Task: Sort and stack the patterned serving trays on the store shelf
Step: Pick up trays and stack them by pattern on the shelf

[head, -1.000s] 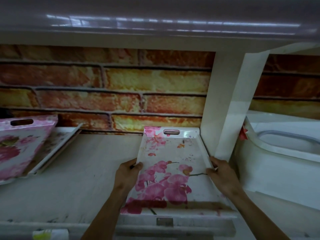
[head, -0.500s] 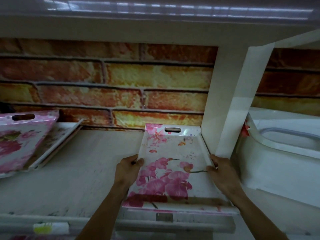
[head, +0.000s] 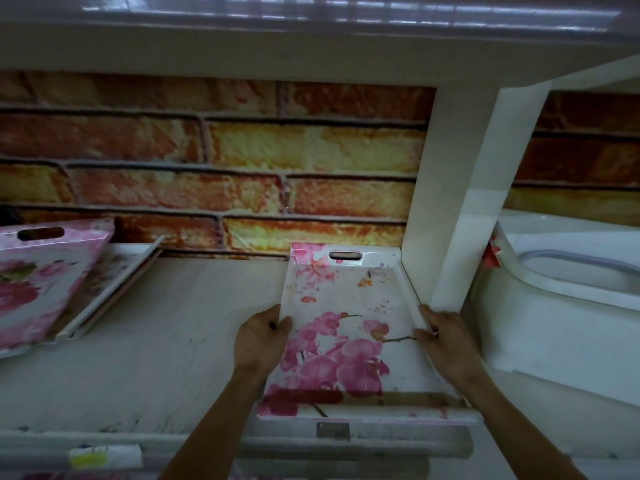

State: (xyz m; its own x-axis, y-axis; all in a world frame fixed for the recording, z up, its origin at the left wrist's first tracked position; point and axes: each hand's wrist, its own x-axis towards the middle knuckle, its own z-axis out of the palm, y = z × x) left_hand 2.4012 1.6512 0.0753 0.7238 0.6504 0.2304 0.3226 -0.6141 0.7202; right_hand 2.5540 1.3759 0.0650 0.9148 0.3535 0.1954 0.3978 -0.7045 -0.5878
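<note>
A brick-patterned back wall (head: 242, 150) runs behind a pale shelf (head: 156, 341), which a white upright divider (head: 450, 202) splits into two bays. The right-hand bay holds a white tub (head: 554, 323). At the far left of the main bay lies a pile of pink floral trays (head: 41, 289), tilted and not squared up.

The orchid tray (head: 346, 306) lies lengthwise in the main bay. Its right rim is hard against the divider, its slotted handle end (head: 344, 255) is close to the wall, and its near end is at the shelf's front lip.

The left hand (head: 259, 337) grips the left rim and the right hand (head: 446, 341) the right rim, with the thumbs hooked over the edges. The other fingers are hidden under the tray.

Across the last second almost nothing has shifted: the tray sits where it was and the grip is the same. This suggests the tray is now seated as the base of a new stack, while the left-hand pile is not yet sorted.
</note>
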